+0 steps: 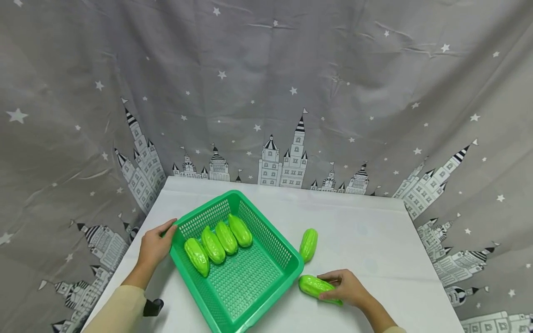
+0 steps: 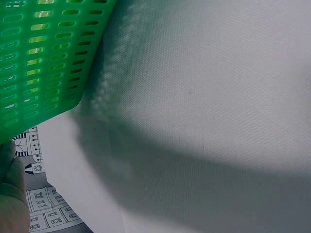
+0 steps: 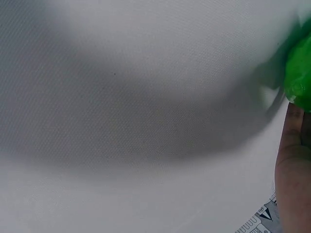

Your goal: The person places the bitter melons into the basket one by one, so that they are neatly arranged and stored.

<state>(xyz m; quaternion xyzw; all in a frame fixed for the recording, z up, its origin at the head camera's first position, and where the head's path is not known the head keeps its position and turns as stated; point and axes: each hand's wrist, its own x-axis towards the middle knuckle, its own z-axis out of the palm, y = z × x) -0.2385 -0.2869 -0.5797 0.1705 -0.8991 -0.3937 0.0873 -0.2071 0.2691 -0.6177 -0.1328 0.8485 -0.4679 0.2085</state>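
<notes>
While the left hand [image 1: 155,244] grips the green basket [image 1: 297,264] left of centre, the right grip [image 1: 347,287] pinches a gourd [image 1: 312,286], lower right.

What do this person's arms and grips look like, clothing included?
The left grip and right grip are bare hands, no gloves visible. The left sleeve is plain beige, with a small black object beside its cuff; only a beige edge of the right sleeve shows.
</notes>
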